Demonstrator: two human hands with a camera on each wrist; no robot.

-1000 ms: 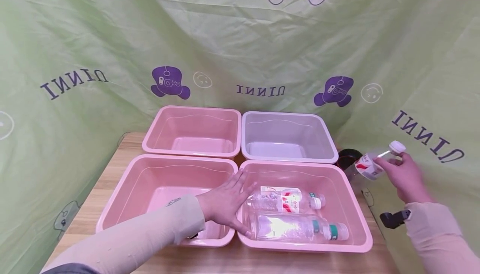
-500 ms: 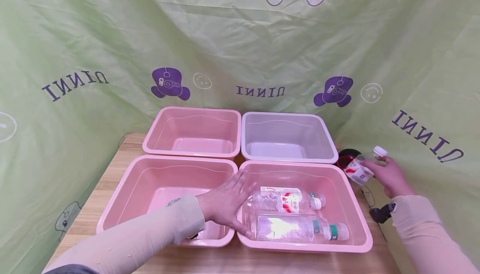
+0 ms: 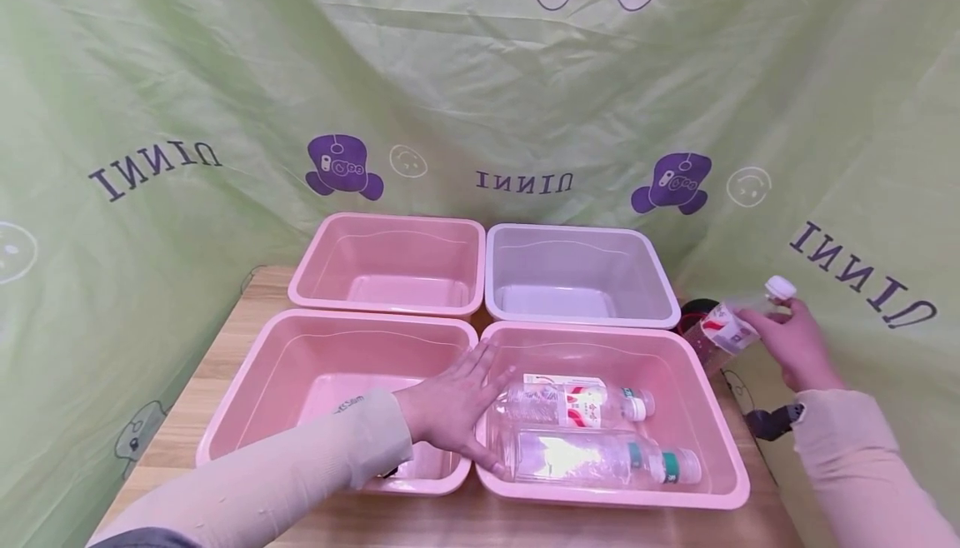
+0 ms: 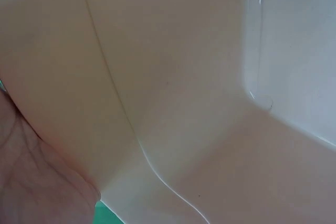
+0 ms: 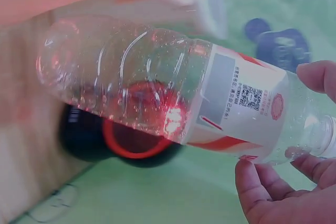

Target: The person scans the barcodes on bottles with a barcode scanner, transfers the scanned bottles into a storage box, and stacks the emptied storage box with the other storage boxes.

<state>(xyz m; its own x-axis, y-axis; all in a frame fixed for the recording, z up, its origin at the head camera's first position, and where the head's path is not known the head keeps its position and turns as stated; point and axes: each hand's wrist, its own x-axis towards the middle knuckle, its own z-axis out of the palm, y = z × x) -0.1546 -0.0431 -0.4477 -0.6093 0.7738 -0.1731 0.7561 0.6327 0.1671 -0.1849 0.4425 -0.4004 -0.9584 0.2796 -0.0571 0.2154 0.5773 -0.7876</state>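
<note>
My right hand (image 3: 798, 346) grips a clear plastic bottle (image 5: 131, 77) near its neck, just right of the front right pink bin. The bottle has a white cap and a red-and-white label, whose QR code shows in the right wrist view. It tilts with its base low, over a black device with a red ring (image 5: 142, 135); red light glints through the plastic. Fingers spread, my left hand (image 3: 453, 406) rests over the adjoining rims of the two front bins. In the front right pink bin (image 3: 705, 415) lie clear bottles, including a labelled bottle (image 3: 581, 405) and a green-banded bottle (image 3: 577, 456).
Three more bins adjoin: front left pink bin (image 3: 247, 373), back left pink bin (image 3: 386, 219), and pale purple bin (image 3: 581, 230). All stand on a wooden table (image 3: 187, 423). Green printed cloth (image 3: 450, 98) hangs behind and around it.
My right hand first lowered the bottle leftward toward the black device, then raised it slightly back to the right. The bottle's tilt has shifted. My left hand stays put.
</note>
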